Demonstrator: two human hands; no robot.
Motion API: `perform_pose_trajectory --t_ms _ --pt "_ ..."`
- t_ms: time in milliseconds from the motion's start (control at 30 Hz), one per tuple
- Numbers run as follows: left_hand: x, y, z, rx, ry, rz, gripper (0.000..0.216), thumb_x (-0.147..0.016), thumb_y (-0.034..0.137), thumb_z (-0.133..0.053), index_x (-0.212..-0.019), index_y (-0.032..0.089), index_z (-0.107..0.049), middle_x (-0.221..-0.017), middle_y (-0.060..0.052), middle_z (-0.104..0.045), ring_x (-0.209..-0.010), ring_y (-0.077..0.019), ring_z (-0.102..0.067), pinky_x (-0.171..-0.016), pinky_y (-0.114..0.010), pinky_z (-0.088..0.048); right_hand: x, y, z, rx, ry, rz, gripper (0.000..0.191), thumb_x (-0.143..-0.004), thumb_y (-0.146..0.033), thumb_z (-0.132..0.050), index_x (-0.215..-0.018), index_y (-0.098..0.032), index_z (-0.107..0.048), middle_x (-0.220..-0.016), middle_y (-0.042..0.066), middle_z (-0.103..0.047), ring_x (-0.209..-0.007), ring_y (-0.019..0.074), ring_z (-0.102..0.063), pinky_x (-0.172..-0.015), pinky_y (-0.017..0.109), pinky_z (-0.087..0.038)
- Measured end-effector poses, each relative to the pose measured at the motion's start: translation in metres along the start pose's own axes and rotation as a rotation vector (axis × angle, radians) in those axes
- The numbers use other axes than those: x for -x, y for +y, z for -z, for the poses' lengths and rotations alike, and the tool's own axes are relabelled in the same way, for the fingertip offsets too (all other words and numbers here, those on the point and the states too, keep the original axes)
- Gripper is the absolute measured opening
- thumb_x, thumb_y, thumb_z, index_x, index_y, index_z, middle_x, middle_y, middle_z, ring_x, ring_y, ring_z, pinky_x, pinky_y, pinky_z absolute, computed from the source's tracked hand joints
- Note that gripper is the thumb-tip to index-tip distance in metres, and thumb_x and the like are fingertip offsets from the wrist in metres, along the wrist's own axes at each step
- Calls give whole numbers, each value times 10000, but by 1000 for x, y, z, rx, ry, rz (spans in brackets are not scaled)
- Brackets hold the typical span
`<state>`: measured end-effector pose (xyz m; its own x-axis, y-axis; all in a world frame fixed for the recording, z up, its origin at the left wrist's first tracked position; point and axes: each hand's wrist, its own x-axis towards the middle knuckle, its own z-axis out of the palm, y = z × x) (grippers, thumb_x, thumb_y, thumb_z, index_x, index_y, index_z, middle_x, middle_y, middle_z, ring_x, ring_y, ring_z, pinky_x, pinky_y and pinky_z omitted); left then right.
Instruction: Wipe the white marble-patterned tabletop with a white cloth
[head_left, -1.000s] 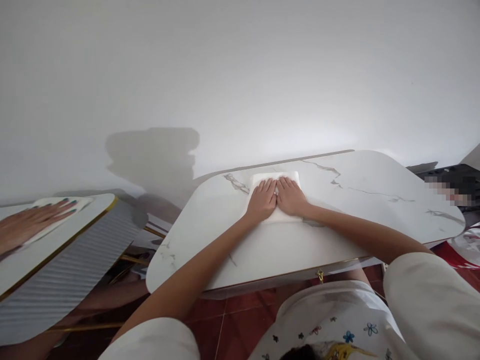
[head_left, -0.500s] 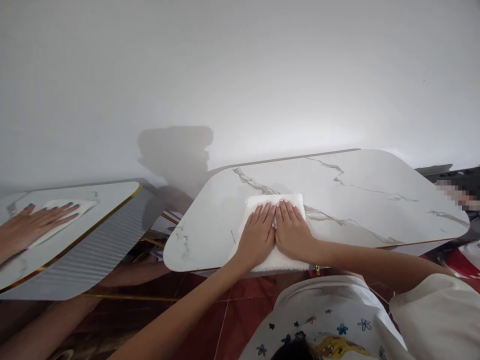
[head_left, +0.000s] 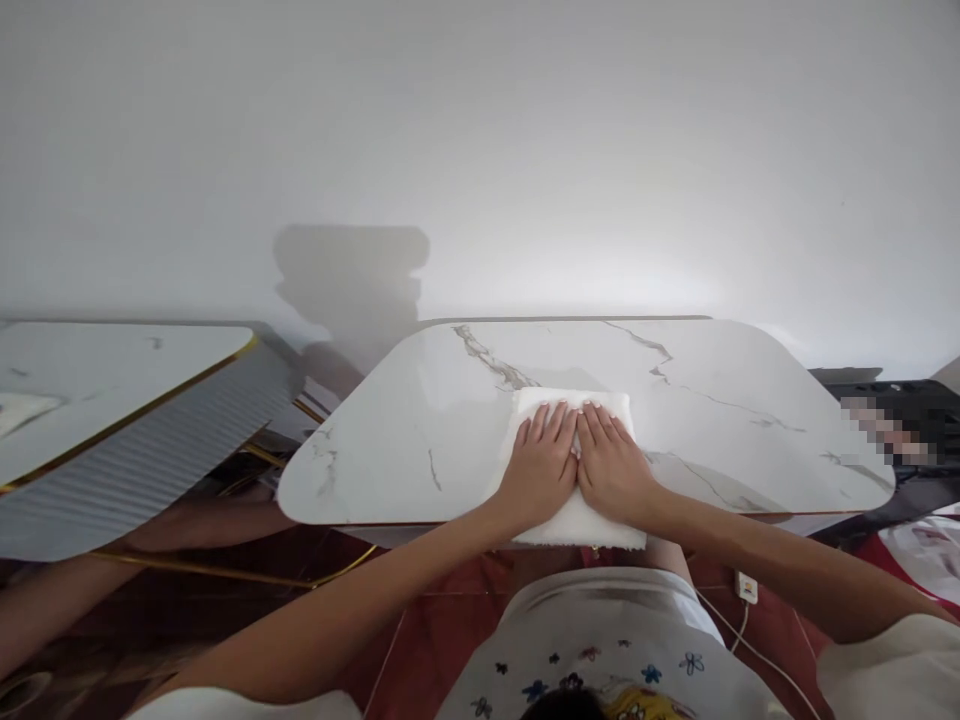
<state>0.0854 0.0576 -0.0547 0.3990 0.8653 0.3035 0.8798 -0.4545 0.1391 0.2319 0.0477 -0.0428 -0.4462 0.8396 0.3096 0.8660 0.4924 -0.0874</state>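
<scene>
Second tabletop point(head_left: 112, 370) was noted far left. On the marble table point(head_left: 420, 440), left hand point(head_left: 541, 465) was pressed flat on the white cloth point(head_left: 577, 522) at the near edge, right hand point(head_left: 611, 465) touching beside it (fingers spread, nothing grasped). A wiping stroke was judged in hand; even downward pressure would be called for next.

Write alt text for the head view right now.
The left hand and right hand lie flat, side by side, on a white cloth at the near edge of a white marble table. A second marble table stands to the left.
</scene>
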Motion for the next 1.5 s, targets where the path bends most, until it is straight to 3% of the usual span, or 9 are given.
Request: perform_pose_trajectory --t_ms 300,467,667,833,1133,1367,1500 --pt "-104 -33 -14 5 -43 99 534 -879 238 -342 -1406 161 -359 -1487 -85 -347 -1377 -302 -257 -1096 -476 -244 -95 66 -21 3 -44 34 556 -901 -219 -314 -1395 34 -352 -1463 211 -342 -1366 297 -288 -1096 432 -260" --pt "-160 -62 -24 65 4 112 518 -862 225 -362 -1374 160 -408 -1469 -73 -382 -1366 -285 -283 -1104 -458 -248 -150 98 -37 -8 -56 31 552 -922 -236 -287 -1407 24 -330 -1477 193 -329 -1371 281 -278 -1104 405 -234" --pt "-206 -96 -38 95 34 103 502 -856 233 -384 -1354 202 -437 -1453 -35 -410 -1359 -260 -296 -1105 -436 -263 -198 119 -54 -5 -32 10 552 -930 -248 -293 -1404 33 -332 -1474 204 -331 -1368 284 -279 -1104 382 -219" --pt "-231 -105 -45 -5 38 174 469 -906 216 -293 -1352 176 -433 -1449 -59 -412 -1336 -260 -324 -1082 -446 -284 -231 129 -64 7 -12 11 527 -929 -226 -288 -1390 17 -361 -1450 185 -384 -1346 274 -317 -1092 372 -230" --pt "-237 -96 -48 -128 0 233 472 -915 220 -279 -1370 190 -399 -1465 -44 -390 -1339 -247 -313 -1089 -435 -273 -233 139 -70 4 31 44 522 -922 -225 -293 -1376 18 -381 -1425 197 -413 -1323 291 -352 -1069 406 -255" --pt "-260 -68 -65 -118 33 154 448 -914 218 -285 -1330 180 -445 -1410 -52 -460 -1293 -251 -370 -1050 -414 -316 -218 177 -63 -19 20 18 508 -928 -223 -289 -1370 5 -392 -1427 176 -421 -1328 260 -349 -1081 375 -252" --pt "-263 -66 -66 -103 34 91 437 -920 219 -274 -1316 162 -453 -1396 -72 -472 -1279 -247 -384 -1038 -412 -324 -215 186 -64 -14 48 22 494 -928 -214 -281 -1352 3 -413 -1408 181 -445 -1310 248 -375 -1083 371 -256"
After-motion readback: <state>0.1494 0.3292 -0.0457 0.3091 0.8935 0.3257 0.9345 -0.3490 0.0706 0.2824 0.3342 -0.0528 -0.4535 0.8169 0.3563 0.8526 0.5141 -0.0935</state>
